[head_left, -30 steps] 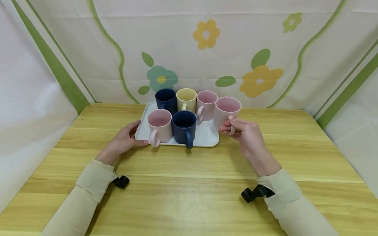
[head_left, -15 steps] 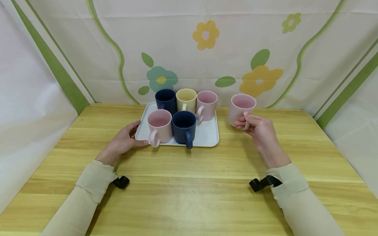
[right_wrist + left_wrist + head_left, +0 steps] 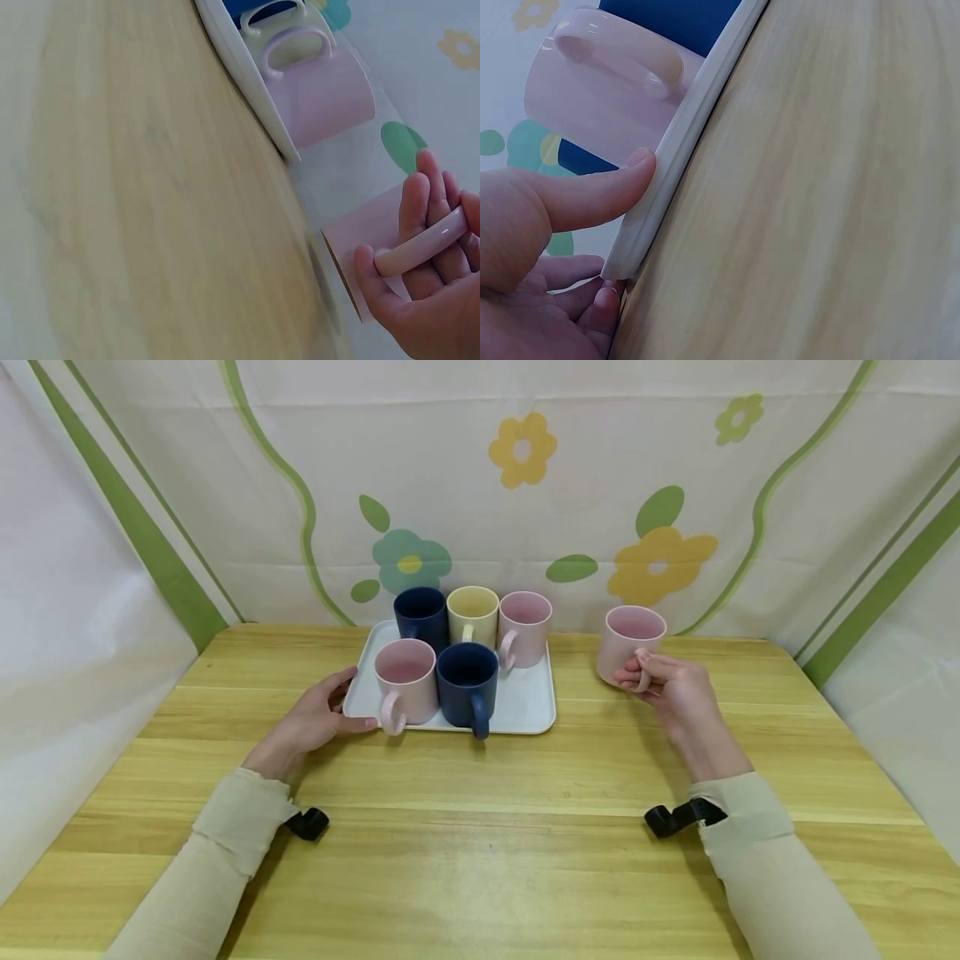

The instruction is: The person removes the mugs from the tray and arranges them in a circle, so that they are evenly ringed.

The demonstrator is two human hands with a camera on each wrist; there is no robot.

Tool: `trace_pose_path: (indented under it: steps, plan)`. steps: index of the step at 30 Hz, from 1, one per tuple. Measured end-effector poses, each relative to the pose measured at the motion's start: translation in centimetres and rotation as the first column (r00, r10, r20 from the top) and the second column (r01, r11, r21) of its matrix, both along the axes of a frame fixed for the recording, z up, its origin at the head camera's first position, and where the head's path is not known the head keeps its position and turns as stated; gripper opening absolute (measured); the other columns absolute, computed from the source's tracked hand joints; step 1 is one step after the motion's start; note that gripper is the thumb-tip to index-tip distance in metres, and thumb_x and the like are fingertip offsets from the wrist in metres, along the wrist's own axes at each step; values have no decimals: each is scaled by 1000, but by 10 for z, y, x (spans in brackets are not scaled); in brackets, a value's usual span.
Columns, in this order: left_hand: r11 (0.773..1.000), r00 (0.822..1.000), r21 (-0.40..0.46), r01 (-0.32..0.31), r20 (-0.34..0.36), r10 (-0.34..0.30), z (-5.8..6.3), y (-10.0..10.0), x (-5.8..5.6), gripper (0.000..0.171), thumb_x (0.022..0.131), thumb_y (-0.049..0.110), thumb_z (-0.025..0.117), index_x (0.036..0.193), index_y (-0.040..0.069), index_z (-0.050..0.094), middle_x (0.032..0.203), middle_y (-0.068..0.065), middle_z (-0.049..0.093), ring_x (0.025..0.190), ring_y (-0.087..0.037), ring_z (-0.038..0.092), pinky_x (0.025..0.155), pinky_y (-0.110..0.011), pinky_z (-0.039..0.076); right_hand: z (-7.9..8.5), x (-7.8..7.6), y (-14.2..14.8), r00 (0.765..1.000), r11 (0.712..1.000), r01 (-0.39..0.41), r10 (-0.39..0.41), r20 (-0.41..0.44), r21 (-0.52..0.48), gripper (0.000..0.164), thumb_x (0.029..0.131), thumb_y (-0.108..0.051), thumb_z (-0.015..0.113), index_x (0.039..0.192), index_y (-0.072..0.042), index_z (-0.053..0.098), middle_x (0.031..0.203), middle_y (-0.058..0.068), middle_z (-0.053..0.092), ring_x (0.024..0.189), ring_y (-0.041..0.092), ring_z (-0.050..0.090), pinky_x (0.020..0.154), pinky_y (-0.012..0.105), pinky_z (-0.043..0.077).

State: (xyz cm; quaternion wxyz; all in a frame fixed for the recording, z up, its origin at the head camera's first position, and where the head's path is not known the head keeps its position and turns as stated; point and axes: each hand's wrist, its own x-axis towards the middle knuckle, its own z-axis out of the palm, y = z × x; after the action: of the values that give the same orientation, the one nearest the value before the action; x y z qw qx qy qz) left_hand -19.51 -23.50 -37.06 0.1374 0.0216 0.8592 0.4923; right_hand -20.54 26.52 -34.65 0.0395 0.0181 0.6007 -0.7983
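My right hand (image 3: 686,697) holds a pink mug (image 3: 617,653) by its handle, upright, to the right of the white tray (image 3: 527,703). In the right wrist view, fingers pass through the handle (image 3: 424,244), and the mug's base is close over the table. My left hand (image 3: 309,720) grips the tray's left front corner, the thumb on the rim (image 3: 649,199) and fingertips beneath it. On the tray, a pink mug (image 3: 416,695) and a navy mug (image 3: 459,695) stand in front. Behind them are a navy mug (image 3: 422,628), a yellow mug (image 3: 486,625) and another pink mug (image 3: 534,643).
The tray lies on a wooden table (image 3: 487,843), near its back edge. A white cloth backdrop (image 3: 585,443) with printed flowers and green stripes rises behind the table and at both sides. The mugs' handles on the tray point mostly towards the front.
My right hand has carried the pink mug from over the tray's right edge out to the right, then lowered it towards the table. The left hand, the tray and its mugs have stayed in place.
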Motion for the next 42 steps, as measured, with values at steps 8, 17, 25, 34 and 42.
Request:
trace_pose_path:
  steps: [8,17,25,34,42]
  plan:
    - [1000,1000,2,-9,8,9,0,-1,1,106,92,15,83,171,3,12,175,-25,23,155,-46,32,129,-62,28,-6,-4,6,1000,998,3,-2,18,-57,23,107,-11,63,93,-4,80,84,5,80,81,14,80,83,27,64]
    - [1000,1000,-2,-13,9,13,0,-3,0,107,92,15,83,171,4,12,174,-26,25,154,-46,33,128,-61,29,-9,-8,17,999,996,-16,20,46,-91,24,107,-10,60,94,-5,80,86,5,81,82,15,80,84,28,64]
    - [1000,1000,1,-8,8,8,0,-3,1,107,93,16,83,171,4,12,174,-26,25,155,-45,33,129,-60,28,-11,-11,26,995,999,-38,41,87,-29,24,108,-16,61,96,-8,79,88,3,81,86,14,79,88,27,62]
    - [1000,1000,27,-13,-1,13,-3,-1,-3,107,92,14,84,171,6,12,174,-24,26,154,-44,35,127,-58,33,-9,-16,28,995,999,-39,38,89,17,23,108,-18,61,98,-7,79,90,3,82,88,13,79,89,28,62]
    - [999,1000,21,-25,-1,25,-2,-1,-3,107,92,15,84,171,6,13,174,-23,26,154,-43,35,128,-58,30,-9,-24,29,995,998,-40,36,89,47,23,108,-21,61,100,-7,78,90,2,82,89,12,79,90,27,61]
